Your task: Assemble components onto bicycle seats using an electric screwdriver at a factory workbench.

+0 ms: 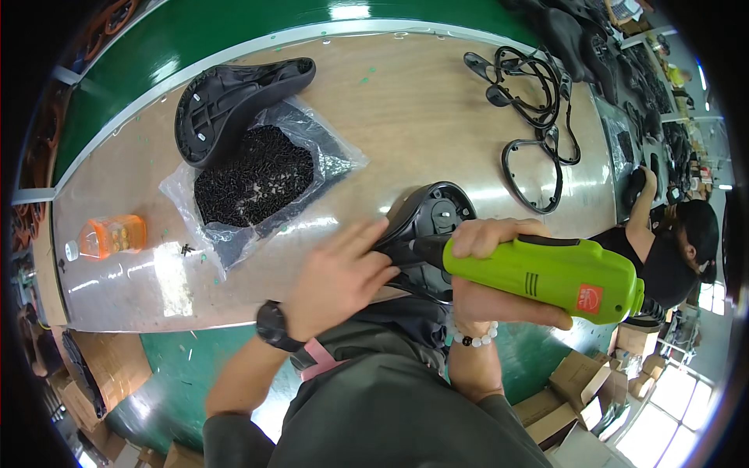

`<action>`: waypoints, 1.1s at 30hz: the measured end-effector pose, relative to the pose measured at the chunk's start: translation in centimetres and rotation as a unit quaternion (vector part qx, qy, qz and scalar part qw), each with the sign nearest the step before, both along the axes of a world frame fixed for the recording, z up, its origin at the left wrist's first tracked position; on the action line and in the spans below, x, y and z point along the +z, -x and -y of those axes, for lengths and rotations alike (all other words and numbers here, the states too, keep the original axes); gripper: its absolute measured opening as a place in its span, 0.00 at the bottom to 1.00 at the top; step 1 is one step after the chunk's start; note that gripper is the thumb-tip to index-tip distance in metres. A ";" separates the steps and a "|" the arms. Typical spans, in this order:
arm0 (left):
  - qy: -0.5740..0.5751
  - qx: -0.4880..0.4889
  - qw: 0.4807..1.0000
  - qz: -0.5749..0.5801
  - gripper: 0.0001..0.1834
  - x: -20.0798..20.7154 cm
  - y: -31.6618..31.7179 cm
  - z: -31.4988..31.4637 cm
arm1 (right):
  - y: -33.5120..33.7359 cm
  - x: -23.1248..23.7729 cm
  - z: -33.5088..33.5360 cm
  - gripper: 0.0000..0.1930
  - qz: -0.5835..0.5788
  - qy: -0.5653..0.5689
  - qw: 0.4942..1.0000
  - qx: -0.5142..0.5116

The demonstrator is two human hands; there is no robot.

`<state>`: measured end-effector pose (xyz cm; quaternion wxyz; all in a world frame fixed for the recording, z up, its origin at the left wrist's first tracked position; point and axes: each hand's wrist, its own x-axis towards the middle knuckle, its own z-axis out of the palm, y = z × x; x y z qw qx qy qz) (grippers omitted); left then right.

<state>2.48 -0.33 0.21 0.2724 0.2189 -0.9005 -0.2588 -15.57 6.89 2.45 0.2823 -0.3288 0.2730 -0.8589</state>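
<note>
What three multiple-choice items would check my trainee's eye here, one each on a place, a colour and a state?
1. Where does the screw bag lie?
A. On the floor
B. On the table, by the far saddle
C. In a box

2. What colour is the driver?
A. Green
B. Red
C. Blue

3. How is the near saddle held?
A. Lying untouched
C. Hanging from a hook
B. Underside up, under the left hand

Answers:
1 B: the bag rests on the table, touching the far saddle.
2 A: its body is bright green, in the right hand.
3 B: the left hand presses on it.
</note>
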 end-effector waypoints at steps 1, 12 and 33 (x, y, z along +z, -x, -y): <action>-0.062 0.022 0.998 0.023 0.08 -1.5 1.0 -1.0 | 0.0 -0.1 0.1 0.65 0.000 -0.002 1.000 0.002; -0.152 0.064 0.986 0.017 0.08 -3.9 1.1 -2.1 | 0.1 2.0 0.7 0.54 -0.205 -0.225 0.948 0.091; -0.030 -0.044 0.996 0.078 0.25 -1.4 0.4 -3.2 | -0.9 3.6 -4.6 0.55 -0.066 -0.035 0.994 0.084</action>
